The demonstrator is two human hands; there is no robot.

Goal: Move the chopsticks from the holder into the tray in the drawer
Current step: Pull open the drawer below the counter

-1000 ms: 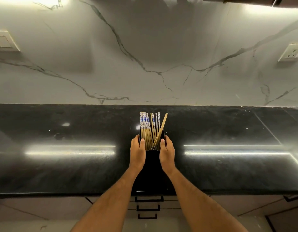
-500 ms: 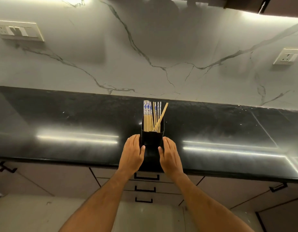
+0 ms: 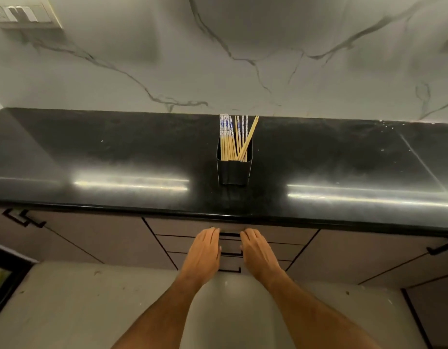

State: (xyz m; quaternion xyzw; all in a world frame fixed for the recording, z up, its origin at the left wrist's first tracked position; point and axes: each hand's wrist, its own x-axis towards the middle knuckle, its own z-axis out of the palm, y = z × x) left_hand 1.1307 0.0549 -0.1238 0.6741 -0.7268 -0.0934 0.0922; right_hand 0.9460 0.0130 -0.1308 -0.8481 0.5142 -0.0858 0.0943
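- Your left hand point(image 3: 204, 255) & right hand point(image 3: 259, 255) hang in front of the top drawer point(image 3: 230, 226), fingers straight, holding nothing.
- Drawer's closed; handle point(image 3: 230, 234) sits between your fingertips.
- Chopsticks point(image 3: 234, 138) stand in the black holder point(image 3: 234, 172) on the bench point(image 3: 117, 152), well apart from both hands.

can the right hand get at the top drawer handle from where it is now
Probably yes. The right hand hangs open right beside the top drawer handle, nothing lies between them, and the left hand flanks the other end.
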